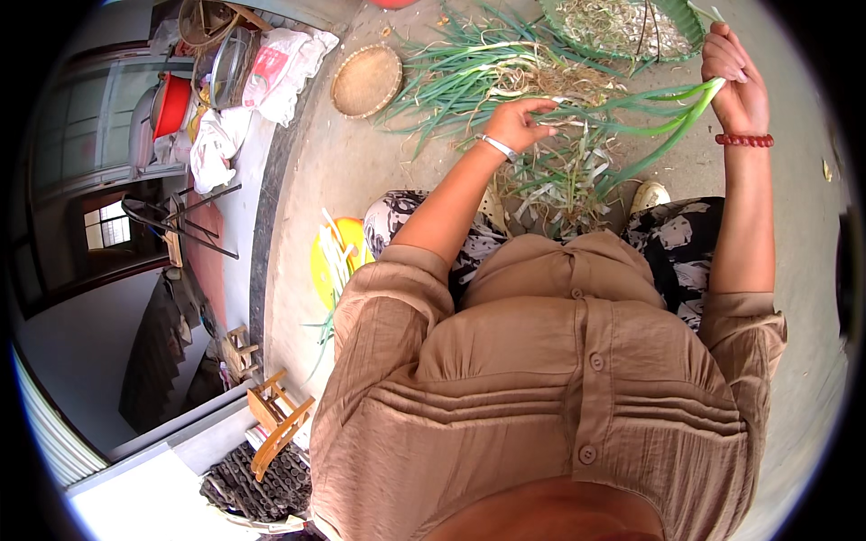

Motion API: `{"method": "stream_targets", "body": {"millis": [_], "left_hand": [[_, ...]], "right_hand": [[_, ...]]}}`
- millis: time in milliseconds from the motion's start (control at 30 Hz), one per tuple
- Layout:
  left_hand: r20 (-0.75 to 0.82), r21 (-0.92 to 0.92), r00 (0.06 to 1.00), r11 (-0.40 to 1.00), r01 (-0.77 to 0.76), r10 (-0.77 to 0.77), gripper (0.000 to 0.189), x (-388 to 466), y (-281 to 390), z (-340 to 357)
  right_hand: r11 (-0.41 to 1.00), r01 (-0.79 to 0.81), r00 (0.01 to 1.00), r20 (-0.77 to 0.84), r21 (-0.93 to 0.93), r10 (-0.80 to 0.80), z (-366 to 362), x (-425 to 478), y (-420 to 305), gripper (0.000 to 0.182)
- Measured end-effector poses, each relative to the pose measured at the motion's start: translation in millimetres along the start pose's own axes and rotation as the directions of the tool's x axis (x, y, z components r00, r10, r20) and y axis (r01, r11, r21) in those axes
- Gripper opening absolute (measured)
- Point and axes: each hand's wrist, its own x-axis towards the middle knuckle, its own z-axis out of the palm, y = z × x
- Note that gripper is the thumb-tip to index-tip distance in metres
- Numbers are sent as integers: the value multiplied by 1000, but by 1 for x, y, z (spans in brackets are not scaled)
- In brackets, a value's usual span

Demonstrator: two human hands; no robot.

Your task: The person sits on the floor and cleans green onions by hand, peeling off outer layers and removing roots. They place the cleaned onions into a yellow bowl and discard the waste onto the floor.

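My right hand [734,74], a red beaded bracelet on its wrist, is closed around a green onion [693,118]. The pale base pokes out above the fist, and its long green leaves droop leftward. At the leaf ends is my left hand [521,125], with a silver bangle; its thumb and fingers stand apart. Beyond it lies a heap of unpeeled green onions [467,64] with dry roots. Between my feet is a pile of stripped leaves and peelings [568,176].
A round woven basket [367,81] sits left of the heap. A green-rimmed basket [690,27] holds pale scraps at the top right. Cleaned onion stalks [335,260] rest on a yellow round item [318,270] at my left side. A wooden chair [277,412] stands farther back.
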Motion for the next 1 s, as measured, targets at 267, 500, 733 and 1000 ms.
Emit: {"method": "stream_targets", "body": {"millis": [267,500,733,1000], "left_hand": [[8,-420,1000,907,-9,13,19,-9,-26,-2],[-19,-143,999,988,-53,51,20,-15,-32,3],[-82,-180,996,984,15,-30,16,-16,-31,4],[-148,-89,989,995,-34,21,13,-14,-56,3]], "right_hand": [[995,100,995,-11,-31,-100,0,-3,-17,14],[984,152,988,-14,-94,-154,2,-5,-20,14],[983,134,991,8,-128,-135,3,-7,-17,14],[994,105,995,3,-34,-104,9,-10,-21,14]]}}
